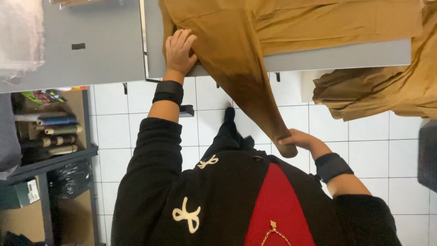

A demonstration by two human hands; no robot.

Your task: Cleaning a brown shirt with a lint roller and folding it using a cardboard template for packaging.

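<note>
A mustard-brown garment [255, 32] lies over the grey table [327, 57], with one long part hanging off the near edge toward the floor. My left hand [179, 50] presses flat on the cloth at the table's edge, fingers together. My right hand [298, 139] pinches the lower end of the hanging part, below the table. Both wrists wear black bands.
More of the same brown cloth [382, 91] droops off the table at the right. A second grey table [91, 50] adjoins on the left. A shelf unit [50, 155] with rolls and a black bag stands at the left. White floor tiles [118, 136] lie below.
</note>
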